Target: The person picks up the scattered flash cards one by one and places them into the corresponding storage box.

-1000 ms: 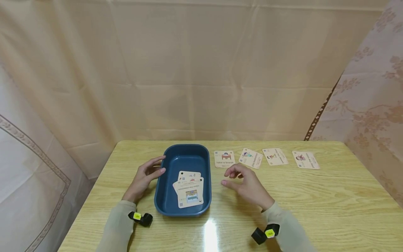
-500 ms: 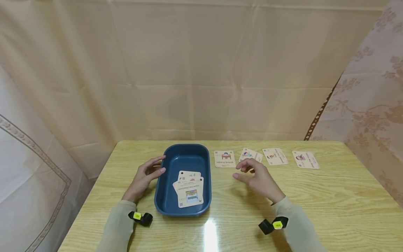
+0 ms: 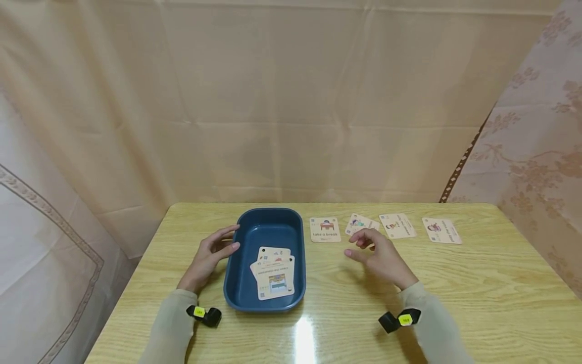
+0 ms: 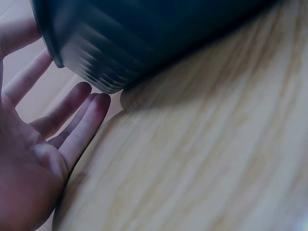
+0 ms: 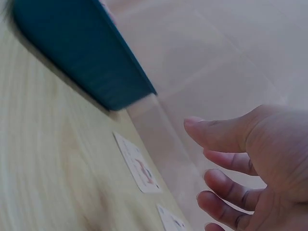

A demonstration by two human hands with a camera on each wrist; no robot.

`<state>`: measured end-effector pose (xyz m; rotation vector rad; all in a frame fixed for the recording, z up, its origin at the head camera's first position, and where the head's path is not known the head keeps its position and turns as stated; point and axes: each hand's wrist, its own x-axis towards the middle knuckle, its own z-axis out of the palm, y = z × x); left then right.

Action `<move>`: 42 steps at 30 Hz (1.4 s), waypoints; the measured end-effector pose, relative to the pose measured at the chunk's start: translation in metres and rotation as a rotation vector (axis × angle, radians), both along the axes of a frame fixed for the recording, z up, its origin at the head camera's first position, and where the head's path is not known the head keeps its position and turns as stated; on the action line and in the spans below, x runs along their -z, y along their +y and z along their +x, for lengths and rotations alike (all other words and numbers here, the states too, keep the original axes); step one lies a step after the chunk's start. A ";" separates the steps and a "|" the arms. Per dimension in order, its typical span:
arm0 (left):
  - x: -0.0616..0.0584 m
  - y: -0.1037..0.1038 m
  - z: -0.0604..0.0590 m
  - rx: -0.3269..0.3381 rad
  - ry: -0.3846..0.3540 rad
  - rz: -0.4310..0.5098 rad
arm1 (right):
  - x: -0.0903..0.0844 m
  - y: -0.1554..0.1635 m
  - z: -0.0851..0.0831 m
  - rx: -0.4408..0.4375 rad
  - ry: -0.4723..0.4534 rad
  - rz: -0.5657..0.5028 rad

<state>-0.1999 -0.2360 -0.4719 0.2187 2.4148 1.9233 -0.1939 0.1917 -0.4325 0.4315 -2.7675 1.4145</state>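
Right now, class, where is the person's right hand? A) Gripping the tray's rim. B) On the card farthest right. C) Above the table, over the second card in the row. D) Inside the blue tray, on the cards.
C: the right hand is over the second card, right of the blue tray, holding nothing.

Both forearms covered by long, pale beige sleeves, left sleeve (image 3: 170, 323) and right sleeve (image 3: 432, 331), close-fitting, ending at the wrists. Small black device strapped at each cuff, each bearing a yellow square label with dark marks too small to read: left wrist device (image 3: 203, 314), right wrist device (image 3: 399, 320). Hands bare, ungloved.
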 end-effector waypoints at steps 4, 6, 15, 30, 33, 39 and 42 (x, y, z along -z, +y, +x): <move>0.001 0.000 0.000 -0.001 -0.003 0.002 | 0.001 0.016 -0.004 0.044 -0.012 0.020; 0.001 0.000 0.000 -0.003 -0.004 0.003 | 0.003 0.025 -0.005 0.067 -0.020 0.033; 0.000 -0.001 0.001 -0.002 -0.003 0.005 | 0.014 0.067 -0.010 0.145 -0.058 0.099; 0.001 -0.001 0.000 0.001 -0.006 0.022 | 0.017 0.169 -0.025 0.243 -0.124 0.282; 0.001 -0.001 0.001 0.003 -0.005 0.019 | 0.017 0.187 -0.031 0.274 -0.170 0.300; 0.000 -0.001 0.001 0.008 -0.001 0.014 | 0.022 0.210 -0.041 0.313 -0.189 0.343; 0.001 -0.001 0.000 0.007 -0.008 0.020 | 0.024 0.216 -0.044 0.300 -0.203 0.336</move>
